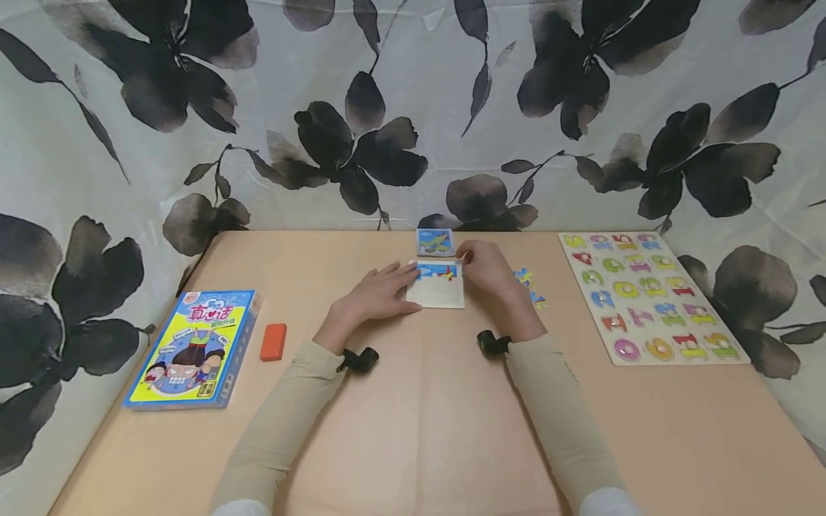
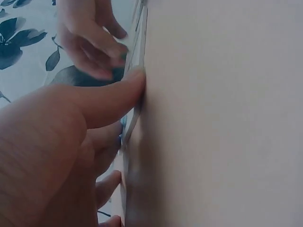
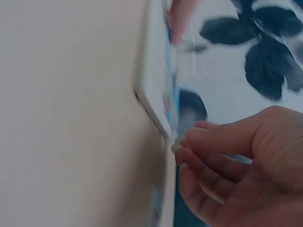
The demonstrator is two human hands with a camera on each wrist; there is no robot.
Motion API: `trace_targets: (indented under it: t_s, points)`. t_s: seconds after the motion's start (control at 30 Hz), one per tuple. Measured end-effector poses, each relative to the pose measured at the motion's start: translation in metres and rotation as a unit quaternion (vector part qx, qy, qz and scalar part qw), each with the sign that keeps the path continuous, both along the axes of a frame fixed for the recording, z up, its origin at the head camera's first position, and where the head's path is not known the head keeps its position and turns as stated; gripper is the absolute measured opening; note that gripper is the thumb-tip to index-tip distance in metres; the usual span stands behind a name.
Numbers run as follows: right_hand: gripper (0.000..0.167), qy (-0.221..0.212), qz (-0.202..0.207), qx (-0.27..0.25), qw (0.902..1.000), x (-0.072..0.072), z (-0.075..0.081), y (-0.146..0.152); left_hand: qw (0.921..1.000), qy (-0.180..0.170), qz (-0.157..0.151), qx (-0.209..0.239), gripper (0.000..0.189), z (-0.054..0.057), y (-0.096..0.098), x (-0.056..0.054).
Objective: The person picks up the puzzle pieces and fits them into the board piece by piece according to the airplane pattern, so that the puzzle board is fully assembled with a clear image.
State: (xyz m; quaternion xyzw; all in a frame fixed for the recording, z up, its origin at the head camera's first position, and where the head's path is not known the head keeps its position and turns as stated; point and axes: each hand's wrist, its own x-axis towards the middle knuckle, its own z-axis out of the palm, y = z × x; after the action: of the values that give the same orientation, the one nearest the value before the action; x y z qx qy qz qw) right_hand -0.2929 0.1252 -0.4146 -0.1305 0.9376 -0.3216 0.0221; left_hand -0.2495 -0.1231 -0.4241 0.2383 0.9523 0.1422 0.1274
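A small white puzzle board (image 1: 435, 294) lies near the far edge of the table, with a strip of colourful picture pieces along its top. Just beyond it is a picture card (image 1: 435, 242) in blue and yellow. My left hand (image 1: 383, 292) rests along the board's left side, fingers extended and thumb (image 2: 128, 90) at its near edge. By the upper right corner of the board is my right hand (image 1: 490, 269), thumb and fingertips (image 3: 194, 137) drawn close together; I cannot tell whether a small piece is between them. Several loose puzzle pieces (image 1: 534, 295) lie right of that hand.
On the left stand a blue and yellow box (image 1: 187, 351) and a small red-orange block (image 1: 274, 342). A large sheet of colourful letter-like shapes (image 1: 652, 301) lies at the right. Behind the table hangs a flowered cloth (image 1: 445, 143).
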Motion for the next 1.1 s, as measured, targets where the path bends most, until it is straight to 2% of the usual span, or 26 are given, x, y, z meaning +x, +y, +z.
trace_targets:
  t_s: [0.07, 0.17, 0.3, 0.5, 0.83, 0.97, 1.1]
  points:
    - [0.033, 0.002, -0.014, 0.01, 0.9998, -0.001, 0.003, 0.014, 1.0, 0.0, -0.001, 0.002, 0.08, -0.001, 0.0, -0.001]
    - [0.039, -0.017, -0.02, 0.03, 0.9992, 0.0, 0.006, 0.038, 1.0, 0.004, -0.001, 0.006, 0.081, -0.002, -0.001, -0.001]
    - [0.048, -0.053, -0.008, 0.064, 0.9965, 0.003, 0.007, 0.064, 1.0, 0.005, 0.001, 0.008, 0.081, -0.003, -0.002, -0.001]
    - [0.055, -0.11, 0.007, 0.091, 0.9898, 0.005, 0.007, 0.079, 1.0, -0.004, -0.004, 0.007, 0.081, -0.004, -0.003, -0.002]
    - [0.042, -0.138, -0.027, 0.056, 0.9885, 0.004, 0.007, 0.082, 1.0, -0.003, -0.001, 0.005, 0.081, -0.001, -0.002, -0.002]
    - [0.03, -0.129, -0.044, 0.033, 0.9901, 0.005, 0.007, 0.079, 1.0, -0.003, 0.0, 0.009, 0.081, -0.001, -0.003, -0.002]
    - [0.018, -0.115, -0.042, 0.01, 0.9924, 0.007, 0.01, 0.074, 1.0, 0.0, -0.001, 0.008, 0.081, -0.001, -0.003, -0.002]
